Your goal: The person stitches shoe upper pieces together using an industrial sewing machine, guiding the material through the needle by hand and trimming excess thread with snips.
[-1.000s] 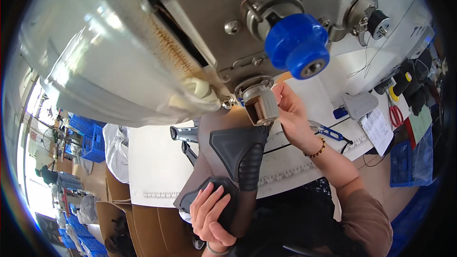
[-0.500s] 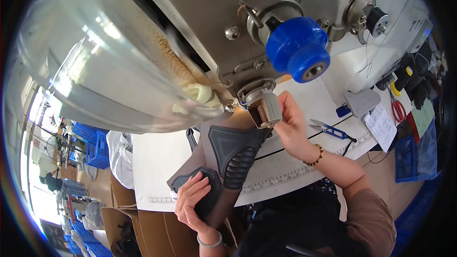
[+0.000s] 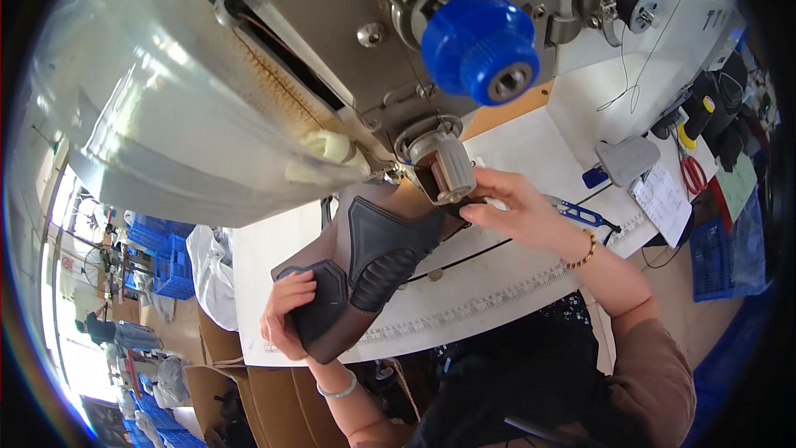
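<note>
The brown leather-like piece (image 3: 365, 245), faced with black padded panels, runs slantwise under the head of a sewing machine (image 3: 319, 41); its upper end passes out of sight by a grey ribbed cylinder (image 3: 454, 168), and its lower end reaches the near edge of the white tabletop (image 3: 259, 303). The left hand (image 3: 284, 313) has hold of the lower-left end, fingers close together and curled over the black pad (image 3: 326, 286), thumb hidden; the grip probably carries the weight and sets the angle. The right hand (image 3: 526, 211) is bent at the upper end, thumb and forefinger slightly parted, likely to steady the edge; whether they pinch it, I cannot tell. Blue thread snips (image 3: 578, 212) lie just beyond this hand, presumably for easy reach. Containers: below the tabletop, an open cardboard box (image 3: 278, 402) with dark articles beside its flap; at right, a blue crate (image 3: 715, 272) with clear plastic against it; at left, stacked blue crates (image 3: 172, 270), contents indistinct, behind a white plastic bag (image 3: 211, 278).
</note>
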### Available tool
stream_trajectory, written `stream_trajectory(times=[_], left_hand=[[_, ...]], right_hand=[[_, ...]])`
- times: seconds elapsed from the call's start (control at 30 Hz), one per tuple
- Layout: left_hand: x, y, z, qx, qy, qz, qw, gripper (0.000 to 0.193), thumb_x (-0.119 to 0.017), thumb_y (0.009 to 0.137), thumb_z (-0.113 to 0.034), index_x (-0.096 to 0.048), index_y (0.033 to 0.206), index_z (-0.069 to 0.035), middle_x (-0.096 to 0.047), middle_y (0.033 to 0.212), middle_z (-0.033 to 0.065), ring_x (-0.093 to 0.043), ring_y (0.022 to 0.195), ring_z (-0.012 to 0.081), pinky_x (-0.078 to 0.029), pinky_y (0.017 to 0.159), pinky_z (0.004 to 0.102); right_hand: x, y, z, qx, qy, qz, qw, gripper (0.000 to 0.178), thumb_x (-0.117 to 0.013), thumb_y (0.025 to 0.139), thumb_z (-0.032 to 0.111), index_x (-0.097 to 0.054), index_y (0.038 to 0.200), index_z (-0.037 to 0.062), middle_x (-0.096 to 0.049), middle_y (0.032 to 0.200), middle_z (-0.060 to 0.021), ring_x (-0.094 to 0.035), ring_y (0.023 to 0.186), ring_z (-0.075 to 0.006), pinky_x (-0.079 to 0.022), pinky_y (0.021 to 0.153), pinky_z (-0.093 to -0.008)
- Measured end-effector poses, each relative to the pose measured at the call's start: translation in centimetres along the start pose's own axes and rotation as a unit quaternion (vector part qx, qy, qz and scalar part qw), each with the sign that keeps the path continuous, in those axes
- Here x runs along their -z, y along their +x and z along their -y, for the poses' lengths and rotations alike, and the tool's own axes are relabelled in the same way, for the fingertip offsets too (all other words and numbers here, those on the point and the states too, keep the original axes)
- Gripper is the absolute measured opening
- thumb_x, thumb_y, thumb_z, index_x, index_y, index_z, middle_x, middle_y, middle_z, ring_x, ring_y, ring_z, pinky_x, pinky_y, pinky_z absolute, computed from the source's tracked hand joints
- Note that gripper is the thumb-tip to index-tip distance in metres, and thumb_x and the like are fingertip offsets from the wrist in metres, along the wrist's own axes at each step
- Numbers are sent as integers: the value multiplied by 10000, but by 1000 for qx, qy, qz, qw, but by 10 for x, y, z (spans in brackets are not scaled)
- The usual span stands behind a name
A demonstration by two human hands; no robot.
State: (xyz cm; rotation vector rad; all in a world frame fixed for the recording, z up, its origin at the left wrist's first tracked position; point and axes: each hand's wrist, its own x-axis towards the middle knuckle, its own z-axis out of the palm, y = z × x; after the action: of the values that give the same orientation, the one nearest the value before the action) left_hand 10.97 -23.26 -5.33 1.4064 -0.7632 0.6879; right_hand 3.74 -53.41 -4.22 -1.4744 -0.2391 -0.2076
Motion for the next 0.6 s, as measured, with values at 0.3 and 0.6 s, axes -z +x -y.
stream_trajectory(times=[0.3, 0.6], left_hand=[[1, 30, -57, 102, 298, 22, 949, 215, -440, 831, 34, -616, 734, 111, -656, 809, 188, -639, 824, 295, -480, 794, 359], [-117, 0, -87, -118, 502, 260, 816, 416, -682, 755, -198, -602, 1138, -57, -545, 1219, 82, -515, 1140, 271, -394, 942, 417]], right_hand=[[-2, 7, -8, -33, 59, 95, 993, 318, -620, 846, 124, -568, 1136, 6, -609, 918, 6, -504, 801, -48, -420, 716, -219], [-5, 6, -17, -46, 117, 66, 990, 288, -630, 861, 172, -609, 1097, 9, -639, 919, 17, -539, 855, -36, -444, 770, -207]])
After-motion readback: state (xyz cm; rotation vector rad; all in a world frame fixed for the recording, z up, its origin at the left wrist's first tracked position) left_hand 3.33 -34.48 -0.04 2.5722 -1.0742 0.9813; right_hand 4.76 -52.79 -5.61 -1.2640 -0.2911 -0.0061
